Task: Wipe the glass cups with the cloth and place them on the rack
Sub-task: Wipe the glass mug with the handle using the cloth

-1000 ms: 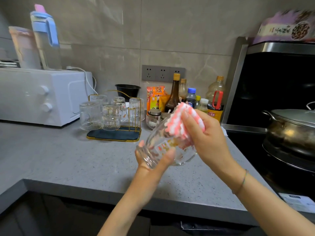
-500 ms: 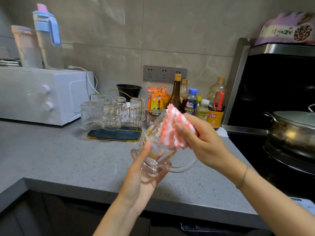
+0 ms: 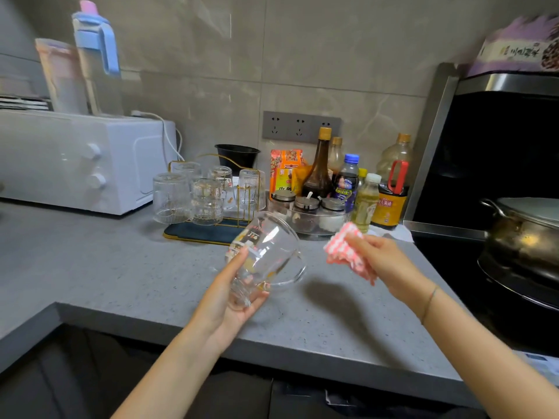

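My left hand grips a clear glass cup by its base, tilted with the mouth up and to the right, above the grey counter. To the right of the cup, apart from it, my right hand holds a bunched pink-and-white cloth. Behind the cup stands the rack, a dark blue tray with gold wire, bearing several upturned glass cups. One ribbed glass stands at the rack's left edge.
A white microwave sits at the back left with two pitchers on top. Bottles and jars crowd the back wall right of the rack. A steel pot rests on the dark hob at right. The counter edge runs below my hands.
My right hand has pulled the cloth out of the cup and moved right, away from it. The left hand has kept the cup and lowered it slightly.
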